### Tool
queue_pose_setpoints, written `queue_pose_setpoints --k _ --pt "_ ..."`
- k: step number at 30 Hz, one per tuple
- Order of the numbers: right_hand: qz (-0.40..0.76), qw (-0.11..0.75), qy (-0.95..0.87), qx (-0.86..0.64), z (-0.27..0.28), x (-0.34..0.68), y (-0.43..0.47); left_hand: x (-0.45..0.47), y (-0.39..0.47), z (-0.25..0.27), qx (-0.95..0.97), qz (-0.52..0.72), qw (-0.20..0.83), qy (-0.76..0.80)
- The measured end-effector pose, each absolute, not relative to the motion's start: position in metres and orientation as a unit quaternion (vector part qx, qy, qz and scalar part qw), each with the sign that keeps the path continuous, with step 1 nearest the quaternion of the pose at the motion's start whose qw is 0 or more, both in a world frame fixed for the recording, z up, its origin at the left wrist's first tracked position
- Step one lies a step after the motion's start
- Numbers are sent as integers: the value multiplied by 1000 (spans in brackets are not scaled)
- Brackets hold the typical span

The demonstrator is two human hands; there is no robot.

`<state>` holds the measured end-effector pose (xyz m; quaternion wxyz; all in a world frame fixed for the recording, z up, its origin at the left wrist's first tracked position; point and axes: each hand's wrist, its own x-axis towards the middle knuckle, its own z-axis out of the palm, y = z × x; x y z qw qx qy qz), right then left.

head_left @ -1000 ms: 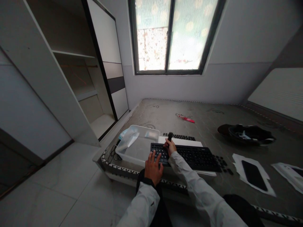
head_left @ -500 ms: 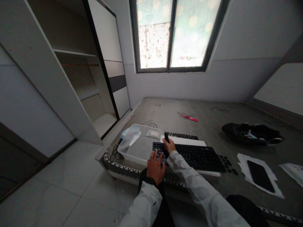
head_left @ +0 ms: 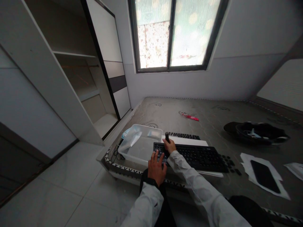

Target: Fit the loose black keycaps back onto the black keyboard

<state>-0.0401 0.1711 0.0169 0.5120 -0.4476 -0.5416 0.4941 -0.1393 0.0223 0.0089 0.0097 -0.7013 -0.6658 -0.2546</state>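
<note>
A black keyboard [head_left: 196, 156] lies on a white board or box [head_left: 189, 140] near the mattress edge. My left hand [head_left: 156, 168] rests with spread fingers on the keyboard's left end. In my right hand [head_left: 169, 146] is a black stick-like handle [head_left: 167, 136], gripped upright over the left part of the keyboard. The lower end of this handle is hidden by the hand. Loose black keycaps [head_left: 183, 136] line up in rows behind the board, and more keycaps [head_left: 229, 162] lie at the keyboard's right end.
Left of the keyboard stands a clear plastic box [head_left: 139, 151] with a plastic bag in it. On the mattress [head_left: 163, 110] are a red wrapper [head_left: 191, 117], a black cap [head_left: 260, 134], and a dark phone-like slab [head_left: 265, 176] on white paper. An open wardrobe [head_left: 104, 121] is at left.
The view has shifted very slightly, so things at the right sit a bit further right. Both hands keep nearly the same place on and over the keyboard.
</note>
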Motion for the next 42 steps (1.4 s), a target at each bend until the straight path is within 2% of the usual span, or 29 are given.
queue_pose_setpoints --k 8,14,31,42 --pt "308 573 -528 -546 15 -44 162 -137 23 11 -694 -258 9 -672" --pt "237 590 -545 -547 10 -45 150 -137 22 11 -692 -261 1 -673" --pt "233 613 -561 -506 6 -43 143 -137 18 13 -690 -266 -9 -673" --pt "280 638 -519 -495 2 -41 146 -139 17 7 -691 -274 8 -669"
